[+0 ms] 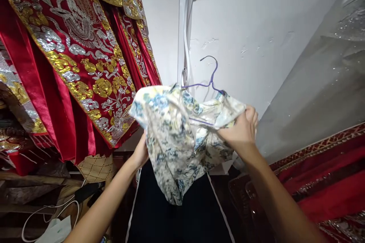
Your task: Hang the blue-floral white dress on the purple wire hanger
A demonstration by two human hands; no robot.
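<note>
A floral garment [176, 136], cream with blue and yellow flowers, hangs bunched on a purple wire hanger [209, 79] in front of me. My right hand [242, 129] is closed on the garment's right shoulder edge, where the hanger runs inside the cloth. My left hand [141, 152] reaches under the garment's left side; its fingers are hidden behind the fabric. The hanger's hook points up, free of any rail.
Red robes with gold and silver embroidery [80, 53] hang at the left. A white wall [251, 26] stands behind. Red embroidered cloth [327, 182] lies at the right. A dark panel with white edging [176, 216] sits below. White cables [48, 212] trail at lower left.
</note>
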